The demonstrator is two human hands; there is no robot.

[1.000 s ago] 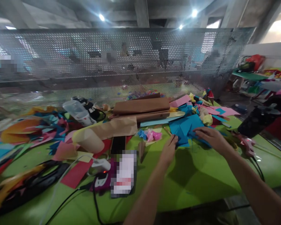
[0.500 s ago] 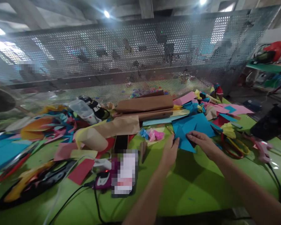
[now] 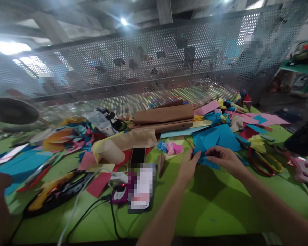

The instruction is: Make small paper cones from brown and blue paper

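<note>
- Blue paper (image 3: pixel 203 160): the landmark, low over the green table (image 3: pixel 195 212), between both hands.
- Left hand (image 3: pixel 189 165): thumb and fingers pinched on its left edge.
- Right hand (image 3: pixel 225 160): fingertips at its right side; cannot tell whether they grip.
- Blue sheets (image 3: pixel 224 137): just behind it.
- Yellow crumpled paper (image 3: pixel 258 143): right of it.
- Brown paper stack (image 3: pixel 164 115): behind it, leftward.

One phone (image 3: pixel 142 187), face blurred, beside a purple power block (image 3: pixel 120 195) showing a red light. One clear plastic container (image 3: pixel 99 121), tilted, farther back. One perforated metal screen (image 3: pixel 113 80), standing behind. One ceiling light (image 3: pixel 123 22), lit, overhead.
</note>
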